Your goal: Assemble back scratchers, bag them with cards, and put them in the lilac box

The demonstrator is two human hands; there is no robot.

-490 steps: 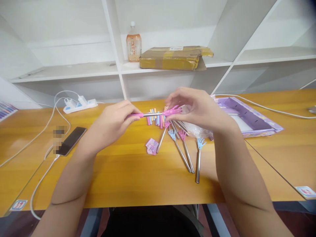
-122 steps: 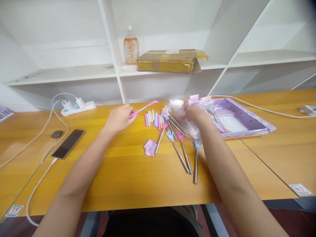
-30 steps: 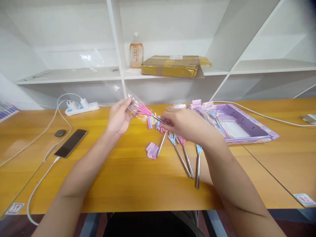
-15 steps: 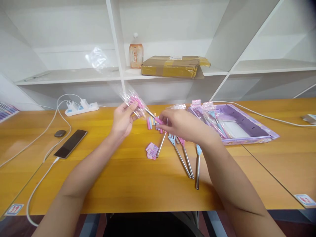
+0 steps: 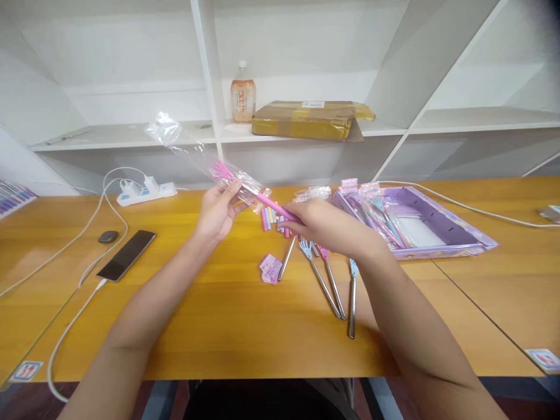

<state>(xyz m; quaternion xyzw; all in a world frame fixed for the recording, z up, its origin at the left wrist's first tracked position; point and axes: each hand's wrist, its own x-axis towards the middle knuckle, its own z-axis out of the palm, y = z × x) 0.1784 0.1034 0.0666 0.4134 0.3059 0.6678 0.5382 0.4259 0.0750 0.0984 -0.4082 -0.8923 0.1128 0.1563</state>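
Observation:
A pink hand-shaped back scratcher [image 5: 273, 205] slants up to the left, its claw and metal rod inside a clear plastic bag [image 5: 186, 143]. My left hand [image 5: 219, 213] pinches the bag near the claw. My right hand [image 5: 317, 221] is closed on the pink handle, outside the bag's mouth. Below my right hand lie several scratchers without handles, among them a blue one [image 5: 321, 279] and another blue one [image 5: 352, 297]. Short pastel handles [image 5: 269, 219] lie behind, partly covered by my right hand. Small purple cards [image 5: 270, 268] rest in front of them.
At the right, a purple box [image 5: 446, 251] holds bagged scratchers [image 5: 385, 221]. A phone [image 5: 126, 255], a black puck [image 5: 108, 236], a power strip [image 5: 146, 192] and cables are at the left. The shelf holds a bottle [image 5: 243, 96] and a taped carton [image 5: 301, 119].
The pink scratcher's handle now shows more fully, and its claw sits farther up and left within the bag. The bag has stretched out; my right hand has shifted slightly right.

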